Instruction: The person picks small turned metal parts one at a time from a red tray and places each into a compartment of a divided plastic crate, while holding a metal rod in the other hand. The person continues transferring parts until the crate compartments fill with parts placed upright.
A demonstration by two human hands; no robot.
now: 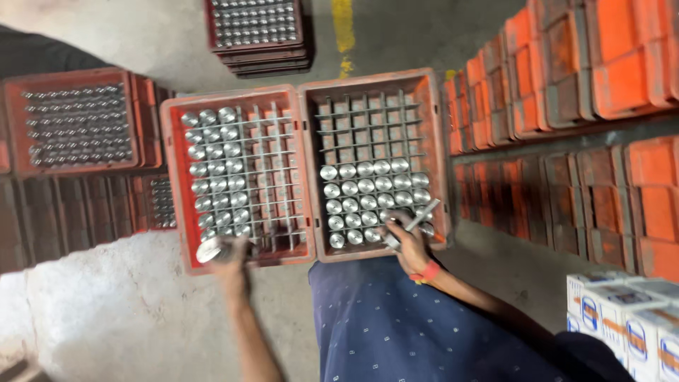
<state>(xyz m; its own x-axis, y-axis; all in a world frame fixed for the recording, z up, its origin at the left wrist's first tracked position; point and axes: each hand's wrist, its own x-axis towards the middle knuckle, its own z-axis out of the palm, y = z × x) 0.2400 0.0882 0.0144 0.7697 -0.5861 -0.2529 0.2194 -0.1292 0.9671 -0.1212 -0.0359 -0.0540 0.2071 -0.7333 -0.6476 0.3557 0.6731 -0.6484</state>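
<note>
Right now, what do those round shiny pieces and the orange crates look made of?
Round pieces: likely bare metal, machined; silver faces glint brightly. Orange crates: probably moulded plastic, matte, scuffed and grimy. Grid dividers: grey, dull; metal or plastic, unclear.

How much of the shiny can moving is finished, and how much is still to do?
About three columns of the left crate are filled with shiny cylinders. The left hand holds one cylinder at that crate's near edge, and the right hand holds a thin metal tool over the right crate. Left to do: the left crate's empty cells, and roughly half the right crate remains full.
</note>
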